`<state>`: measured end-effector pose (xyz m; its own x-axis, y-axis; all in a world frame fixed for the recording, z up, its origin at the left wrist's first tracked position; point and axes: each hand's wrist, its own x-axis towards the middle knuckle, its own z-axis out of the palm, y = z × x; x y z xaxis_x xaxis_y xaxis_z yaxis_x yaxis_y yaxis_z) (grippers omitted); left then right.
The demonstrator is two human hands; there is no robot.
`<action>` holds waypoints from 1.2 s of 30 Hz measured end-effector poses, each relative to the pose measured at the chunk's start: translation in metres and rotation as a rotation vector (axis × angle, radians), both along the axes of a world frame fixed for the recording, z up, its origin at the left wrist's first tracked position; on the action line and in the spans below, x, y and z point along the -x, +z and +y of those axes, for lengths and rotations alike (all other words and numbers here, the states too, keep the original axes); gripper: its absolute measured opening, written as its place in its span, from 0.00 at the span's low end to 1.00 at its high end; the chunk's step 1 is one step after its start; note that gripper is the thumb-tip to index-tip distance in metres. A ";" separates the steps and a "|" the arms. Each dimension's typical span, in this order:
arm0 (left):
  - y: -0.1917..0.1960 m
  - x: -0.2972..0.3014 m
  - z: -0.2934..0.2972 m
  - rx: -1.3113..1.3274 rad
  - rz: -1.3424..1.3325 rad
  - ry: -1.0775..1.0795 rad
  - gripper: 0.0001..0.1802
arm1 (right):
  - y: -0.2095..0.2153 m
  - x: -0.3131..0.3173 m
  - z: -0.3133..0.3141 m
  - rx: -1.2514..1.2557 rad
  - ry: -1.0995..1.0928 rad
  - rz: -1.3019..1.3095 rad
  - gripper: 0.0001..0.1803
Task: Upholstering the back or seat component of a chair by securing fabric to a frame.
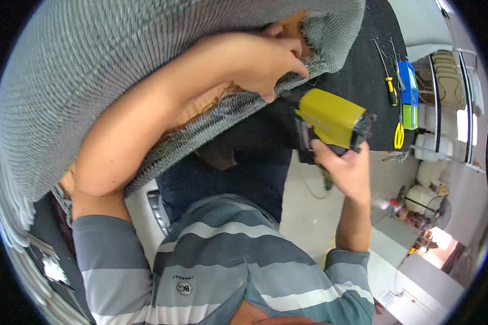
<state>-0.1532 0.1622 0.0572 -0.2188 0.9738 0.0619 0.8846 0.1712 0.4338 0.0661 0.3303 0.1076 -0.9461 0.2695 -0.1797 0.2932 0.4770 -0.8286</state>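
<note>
The grey ribbed fabric (87, 92) bulks up ahead and left, its edge under the bent left hand (271, 62); whether that pinches, I can't tell. The right hand (344, 168) grips a yellow power tool (333, 119), nose near those fingers: a slip could injure them.

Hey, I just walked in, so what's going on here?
A person in a striped shirt has their left hand on the edge of grey ribbed fabric. Their right hand grips a yellow-and-black power tool, its nose pointed toward that edge; whether it touches is unclear. A screwdriver and yellow-handled scissors lie on the black surface to the right.
</note>
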 end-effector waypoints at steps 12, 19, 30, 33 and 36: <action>0.010 0.004 -0.002 0.071 -0.044 -0.041 0.37 | -0.095 0.006 0.177 -1.059 -0.127 0.376 0.21; 0.013 -0.021 -0.016 0.077 0.035 0.068 0.33 | -0.104 0.008 0.065 -0.145 -0.059 0.502 0.10; -0.001 -0.177 -0.264 -0.397 0.259 1.260 0.10 | -0.104 0.039 0.012 0.750 0.192 0.005 0.33; -0.024 -0.210 -0.320 -0.760 0.242 1.738 0.15 | -0.096 0.049 -0.004 0.837 0.151 0.081 0.32; -0.052 -0.218 -0.358 -0.912 -0.233 1.848 0.27 | -0.103 0.061 -0.017 0.898 0.081 0.103 0.28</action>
